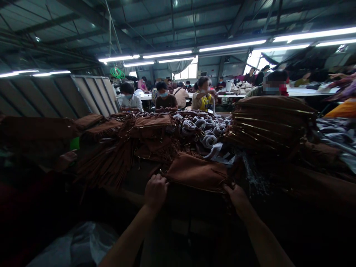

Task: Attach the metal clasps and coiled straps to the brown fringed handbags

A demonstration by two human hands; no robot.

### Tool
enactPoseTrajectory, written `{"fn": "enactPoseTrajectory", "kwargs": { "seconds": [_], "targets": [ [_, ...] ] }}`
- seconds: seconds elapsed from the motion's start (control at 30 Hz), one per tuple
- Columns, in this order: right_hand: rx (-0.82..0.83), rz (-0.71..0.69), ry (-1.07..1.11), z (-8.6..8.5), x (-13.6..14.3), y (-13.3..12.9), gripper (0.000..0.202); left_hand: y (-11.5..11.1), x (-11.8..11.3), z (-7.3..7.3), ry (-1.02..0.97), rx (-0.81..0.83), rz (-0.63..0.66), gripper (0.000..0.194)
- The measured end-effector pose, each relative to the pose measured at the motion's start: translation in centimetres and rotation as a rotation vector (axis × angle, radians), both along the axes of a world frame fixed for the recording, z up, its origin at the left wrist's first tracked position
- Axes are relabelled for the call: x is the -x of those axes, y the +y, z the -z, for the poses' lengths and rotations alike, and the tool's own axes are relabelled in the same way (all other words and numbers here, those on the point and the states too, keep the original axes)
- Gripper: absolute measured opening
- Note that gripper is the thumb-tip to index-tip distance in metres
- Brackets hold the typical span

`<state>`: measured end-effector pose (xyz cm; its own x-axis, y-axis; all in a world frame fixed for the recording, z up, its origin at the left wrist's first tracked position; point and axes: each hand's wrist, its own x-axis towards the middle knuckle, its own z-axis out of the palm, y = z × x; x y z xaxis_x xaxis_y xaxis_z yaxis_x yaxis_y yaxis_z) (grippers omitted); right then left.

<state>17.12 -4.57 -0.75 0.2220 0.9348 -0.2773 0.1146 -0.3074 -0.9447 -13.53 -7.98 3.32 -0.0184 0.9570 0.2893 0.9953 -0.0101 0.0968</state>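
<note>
A brown bag (197,171) with a zipper along its near edge lies in front of me, its far side against a heap of brown fringed pieces. My left hand (156,190) is closed on its left end, near a small metal part. At the right end, the fingers of my right hand (236,194) pinch the bag's near corner. Just behind it are wrapped rolls (208,141) in pale plastic. A tall stack of brown bags (272,122) with shiny zippers stands to the right.
Long brown fringe (107,163) hangs at the left, near another person's hand (68,157) and a green piece (75,143). Clear plastic strands (254,174) hang right of the bag. Several people sit at tables behind. A plastic sheet (80,244) is at the lower left.
</note>
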Motion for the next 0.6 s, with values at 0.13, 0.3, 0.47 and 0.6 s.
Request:
{"fn": "enactPoseTrajectory", "kwargs": {
  "seconds": [0.13, 0.3, 0.47, 0.6],
  "targets": [
    [-0.005, -0.012, 0.025, -0.3, -0.1, 0.3, 0.014, 0.0, 2.0, -0.8, 0.033, 0.048, -0.116, 0.011],
    [0.009, -0.066, -0.013, 0.0, -0.5, 0.9, 0.015, 0.1, -3.6, -2.4, -0.176, -0.076, 0.171, 0.04],
    [-0.026, -0.149, -0.032, -1.1, -1.4, 0.4, 0.029, 3.4, -8.9, -2.9, -0.279, 0.163, 0.63, 0.019],
    [-0.23, -0.238, -0.09, -2.0, -1.3, -0.4, 0.064, 5.4, -9.5, -3.9, -0.387, 0.161, 0.563, 0.012]
  ]
}}
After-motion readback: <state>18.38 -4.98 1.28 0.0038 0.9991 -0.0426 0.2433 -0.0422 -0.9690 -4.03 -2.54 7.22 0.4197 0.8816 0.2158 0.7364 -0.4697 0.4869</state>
